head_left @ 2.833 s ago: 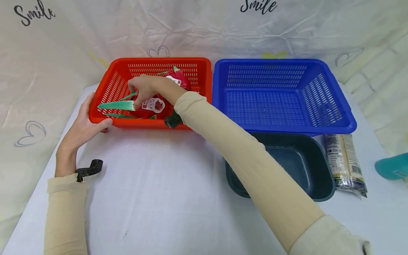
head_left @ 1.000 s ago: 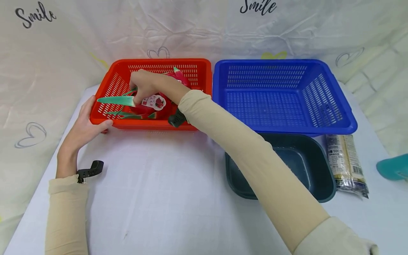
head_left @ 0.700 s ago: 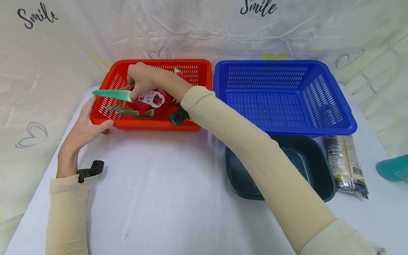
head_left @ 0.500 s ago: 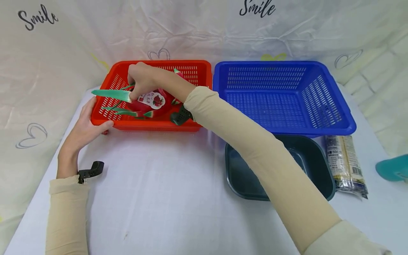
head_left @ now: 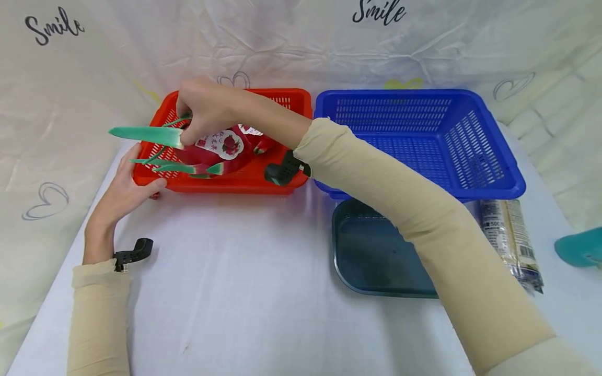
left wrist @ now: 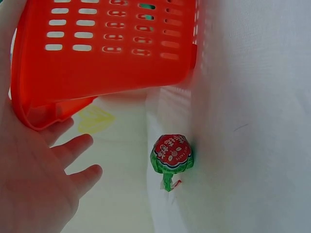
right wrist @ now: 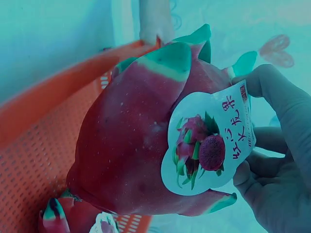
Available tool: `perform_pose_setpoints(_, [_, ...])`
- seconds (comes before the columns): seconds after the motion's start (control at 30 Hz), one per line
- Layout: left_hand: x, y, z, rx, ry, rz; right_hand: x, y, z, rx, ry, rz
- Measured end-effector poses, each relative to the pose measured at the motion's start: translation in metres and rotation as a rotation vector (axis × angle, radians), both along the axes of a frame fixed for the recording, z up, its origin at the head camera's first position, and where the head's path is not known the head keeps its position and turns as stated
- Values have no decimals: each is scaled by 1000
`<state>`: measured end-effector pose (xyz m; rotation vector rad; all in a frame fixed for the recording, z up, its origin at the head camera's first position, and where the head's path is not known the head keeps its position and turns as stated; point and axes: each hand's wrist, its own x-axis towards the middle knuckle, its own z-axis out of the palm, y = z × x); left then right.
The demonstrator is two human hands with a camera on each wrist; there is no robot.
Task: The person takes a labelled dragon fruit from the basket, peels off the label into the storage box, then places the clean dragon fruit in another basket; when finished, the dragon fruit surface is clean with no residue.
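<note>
With its fingertips, my right hand (head_left: 207,107) pinches a red dragon fruit (right wrist: 121,131) at its green-leaf end. A white label (right wrist: 199,145) hangs from the fruit beside the fingers. The fruit is over the left part of the red basket (head_left: 277,177), and a long green leaf (head_left: 146,136) juts past the rim. Lower in the basket lies another dragon fruit (right wrist: 73,216), partly hidden by the right arm. My left hand (head_left: 119,188) rests against the basket's front left corner, thumb along the front wall; the left wrist view shows its fingers spread and fairly straight.
A blue basket (head_left: 489,151) stands right of the red one. In front of it is a dark green tub (head_left: 357,245), partly under the right arm, beside a printed packet (head_left: 522,245). A wrapped candy (left wrist: 172,154) lies near the red basket's left end. A teal object (head_left: 578,248) is far right.
My right hand has raised the dragon fruit and carried it slightly left, so its leaves now pass the basket's left rim. The left hand has stayed at the corner.
</note>
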<state>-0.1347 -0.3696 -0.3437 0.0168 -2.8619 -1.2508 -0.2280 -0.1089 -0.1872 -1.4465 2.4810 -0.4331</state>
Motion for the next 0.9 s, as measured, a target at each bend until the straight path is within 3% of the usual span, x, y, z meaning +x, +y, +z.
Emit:
perform_pose_setpoints(0.2, [-3, -1, -2, 40, 75, -61, 23, 14, 5, -69, 31, 15])
perform_pose_setpoints(0.37, [-2, -2, -2, 3, 103, -32, 46, 28, 9, -89, 18, -22])
perform_pose_setpoints(0.5, [-4, 4, 2, 98, 150, -106, 59, 43, 4, -118, 20, -24])
perform_pose_setpoints(0.6, [1, 12, 11, 108, 139, -122, 67, 52, -5, -133, 6, 8])
perform_pose_setpoints(0.7, [6, 15, 16, 75, 106, -90, 75, 58, -11, -142, -3, 40])
perform_pose_setpoints(0.9, [3, 6, 7, 57, 70, -57, 92, 63, -17, -111, -40, 69])
